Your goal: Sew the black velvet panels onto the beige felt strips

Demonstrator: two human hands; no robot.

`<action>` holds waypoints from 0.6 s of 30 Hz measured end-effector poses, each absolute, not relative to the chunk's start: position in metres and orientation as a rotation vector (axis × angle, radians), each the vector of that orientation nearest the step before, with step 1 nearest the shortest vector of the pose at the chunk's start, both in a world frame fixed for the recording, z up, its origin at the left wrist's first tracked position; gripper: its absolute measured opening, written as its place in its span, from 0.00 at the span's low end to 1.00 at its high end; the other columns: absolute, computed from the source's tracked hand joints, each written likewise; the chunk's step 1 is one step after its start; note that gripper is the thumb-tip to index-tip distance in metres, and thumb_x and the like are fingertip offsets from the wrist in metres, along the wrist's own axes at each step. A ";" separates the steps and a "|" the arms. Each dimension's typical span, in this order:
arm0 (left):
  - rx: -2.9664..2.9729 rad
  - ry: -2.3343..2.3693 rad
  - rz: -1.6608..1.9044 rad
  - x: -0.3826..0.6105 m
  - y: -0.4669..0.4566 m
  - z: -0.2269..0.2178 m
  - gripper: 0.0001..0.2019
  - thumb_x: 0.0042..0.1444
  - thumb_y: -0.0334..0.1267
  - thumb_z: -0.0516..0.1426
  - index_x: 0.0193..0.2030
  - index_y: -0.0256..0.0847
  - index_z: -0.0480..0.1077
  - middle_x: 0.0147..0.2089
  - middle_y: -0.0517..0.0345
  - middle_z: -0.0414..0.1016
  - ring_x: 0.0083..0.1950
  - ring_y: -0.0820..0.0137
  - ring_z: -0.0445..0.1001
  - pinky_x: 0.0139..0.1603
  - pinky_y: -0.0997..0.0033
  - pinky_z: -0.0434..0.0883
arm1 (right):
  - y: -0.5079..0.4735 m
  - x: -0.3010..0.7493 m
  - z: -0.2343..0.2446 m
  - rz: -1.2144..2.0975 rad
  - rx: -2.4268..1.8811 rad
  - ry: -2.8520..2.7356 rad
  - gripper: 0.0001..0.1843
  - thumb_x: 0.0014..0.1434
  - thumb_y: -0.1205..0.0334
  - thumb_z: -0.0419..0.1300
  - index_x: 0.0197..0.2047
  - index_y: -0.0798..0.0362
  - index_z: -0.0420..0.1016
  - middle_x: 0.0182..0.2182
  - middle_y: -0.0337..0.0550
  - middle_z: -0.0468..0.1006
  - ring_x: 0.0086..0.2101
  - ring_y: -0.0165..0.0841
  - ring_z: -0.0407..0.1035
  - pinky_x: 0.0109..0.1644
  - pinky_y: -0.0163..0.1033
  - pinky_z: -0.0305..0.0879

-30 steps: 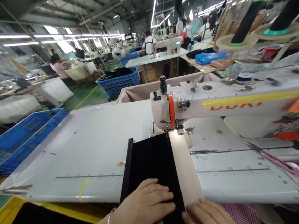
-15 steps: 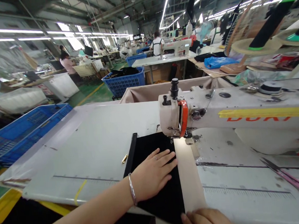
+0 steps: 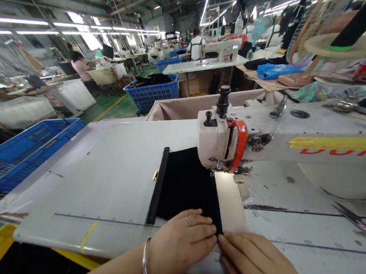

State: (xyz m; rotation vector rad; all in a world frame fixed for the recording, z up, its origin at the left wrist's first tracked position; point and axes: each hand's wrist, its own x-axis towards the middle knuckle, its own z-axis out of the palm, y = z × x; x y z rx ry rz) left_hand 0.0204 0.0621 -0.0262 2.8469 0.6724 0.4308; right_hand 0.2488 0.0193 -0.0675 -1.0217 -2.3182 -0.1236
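A black fabric piece (image 3: 186,182) lies on the white sewing table (image 3: 110,171), its far end under the head of the sewing machine (image 3: 224,142). A beige strip (image 3: 229,200) runs along its right edge up to the needle. My left hand (image 3: 180,241) lies flat on the near end of the black fabric, fingers stretched out, a ring and a bracelet on it. My right hand (image 3: 257,259) rests flat beside it on the beige strip, fingertips touching the seam edge.
Blue crates stand at the left (image 3: 24,152) and behind the table (image 3: 153,93). Scissors with pink handles (image 3: 361,222) lie at the right. Thread cones (image 3: 351,29) stand on the machine's far side. Other people sit at machines farther back (image 3: 79,67).
The fabric has fed further under the machine head. My left hand pulled back from mid-fabric to its near end, and my right hand came forward beside it. The camera moved closer.
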 end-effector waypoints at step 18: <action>2.985 0.663 0.415 0.027 0.134 -0.031 0.10 0.66 0.32 0.50 0.48 0.38 0.70 0.52 0.55 0.74 0.56 0.68 0.70 0.64 0.60 0.64 | 0.063 0.245 -0.049 0.095 -1.153 -2.308 0.17 0.60 0.65 0.57 0.53 0.55 0.71 0.49 0.46 0.74 0.47 0.37 0.68 0.51 0.46 0.70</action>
